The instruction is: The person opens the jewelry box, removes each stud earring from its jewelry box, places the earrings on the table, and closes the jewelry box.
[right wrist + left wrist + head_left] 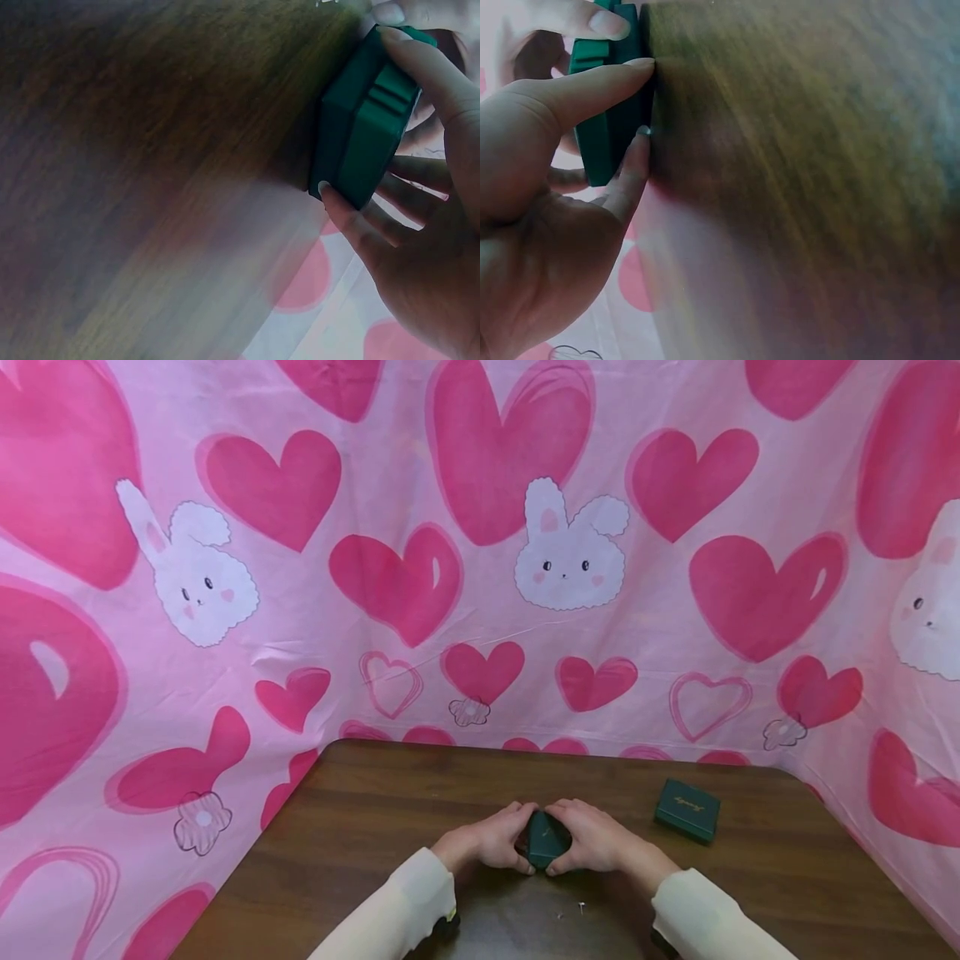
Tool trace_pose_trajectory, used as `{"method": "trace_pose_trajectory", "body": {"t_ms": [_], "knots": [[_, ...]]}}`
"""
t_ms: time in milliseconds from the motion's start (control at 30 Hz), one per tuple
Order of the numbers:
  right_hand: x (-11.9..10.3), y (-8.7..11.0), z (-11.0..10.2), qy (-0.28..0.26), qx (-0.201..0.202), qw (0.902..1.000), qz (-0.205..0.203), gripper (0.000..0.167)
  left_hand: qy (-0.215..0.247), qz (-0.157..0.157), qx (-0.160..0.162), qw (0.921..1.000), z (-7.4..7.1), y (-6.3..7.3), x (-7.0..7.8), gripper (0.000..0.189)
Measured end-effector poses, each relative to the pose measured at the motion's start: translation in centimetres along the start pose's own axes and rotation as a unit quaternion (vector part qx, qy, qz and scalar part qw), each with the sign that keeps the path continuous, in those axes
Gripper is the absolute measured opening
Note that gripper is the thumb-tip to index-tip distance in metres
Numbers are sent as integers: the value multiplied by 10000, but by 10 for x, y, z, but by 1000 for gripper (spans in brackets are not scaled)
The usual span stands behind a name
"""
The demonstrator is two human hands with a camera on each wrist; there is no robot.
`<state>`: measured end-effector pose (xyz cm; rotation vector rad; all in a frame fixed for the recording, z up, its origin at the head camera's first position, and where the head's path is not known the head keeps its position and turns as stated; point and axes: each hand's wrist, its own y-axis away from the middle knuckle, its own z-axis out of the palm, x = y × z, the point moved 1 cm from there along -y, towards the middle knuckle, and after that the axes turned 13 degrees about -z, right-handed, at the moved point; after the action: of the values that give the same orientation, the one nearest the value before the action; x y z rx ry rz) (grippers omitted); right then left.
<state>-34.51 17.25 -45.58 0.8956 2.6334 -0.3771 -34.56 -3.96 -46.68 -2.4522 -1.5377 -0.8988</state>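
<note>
A small dark green jewelry box (547, 839) sits between my two hands on the brown table. My left hand (497, 836) grips its left side, thumb at the near end and fingers toward the far end. On the other side my right hand (596, 837) holds it the same way. In the left wrist view the box (609, 124) lies low against the wood, a thumb pressing its edge. The right wrist view shows its angled corners, a seam and a ridged tab on the box (360, 112). Palms and fingers hide parts of its sides.
A flat green box (687, 811) with gold lettering lies at the right on the wooden table (420, 785). Two tiny shiny pieces, one a small stud (581, 907), lie in front of my hands. Pink heart-patterned cloth (480, 610) hangs behind and at both sides.
</note>
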Motion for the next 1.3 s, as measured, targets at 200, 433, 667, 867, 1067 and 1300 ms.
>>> {"method": "trace_pose_trajectory", "body": {"t_ms": [200,433,667,867,1067,1300], "knots": [[-2,2,2,138,118,9998,88,87,-67,7,16,10000,-2,2,2,86],[-3,2,1,154,104,9998,79,86,3,46,55,10000,1,0,-2,87],[-1,2,0,29,94,9999,26,85,79,44,99,9999,3,-3,-5,88],[-1,2,2,131,116,9997,165,86,308,-46,91,9995,1,-1,-4,85],[-4,2,3,271,196,9993,166,87,214,-48,141,9997,0,-1,-4,78],[-4,2,1,174,227,9995,139,86,206,-24,128,9997,-1,-3,-5,72]]}}
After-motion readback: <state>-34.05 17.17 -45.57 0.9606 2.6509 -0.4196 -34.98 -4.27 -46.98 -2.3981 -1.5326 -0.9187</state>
